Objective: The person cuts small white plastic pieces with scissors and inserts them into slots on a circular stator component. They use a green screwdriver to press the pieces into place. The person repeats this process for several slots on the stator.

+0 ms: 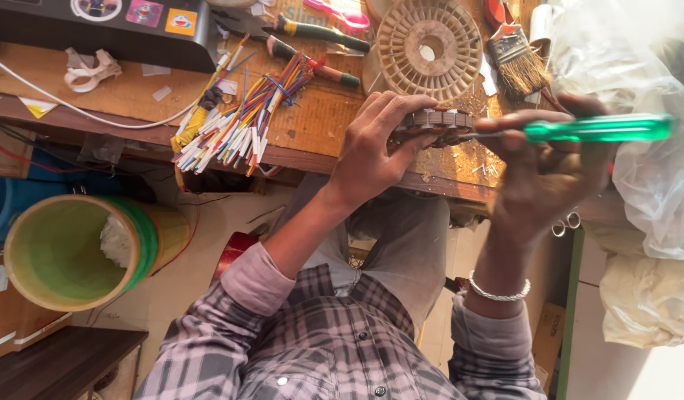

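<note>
The left hand (371,148) was clenched around a small round motor stator (434,122), its fingers curled over the top edge and the thumb pressed beneath, so the stator sat at the fingertips, just above the front edge of the wooden tabletop (312,126). The right hand (545,174) had its grip closed on a screwdriver with a translucent green handle (597,128); the handle stuck out past the fingers to the right while the metal shaft ran left, its tip touching the stator's side. A silver bracelet (499,290) circled the right wrist. Behind the stator lay a cream plastic fan wheel (428,46), with a paintbrush (518,59) beside it and a bundle of coloured wires (242,122) well to the left.
</note>
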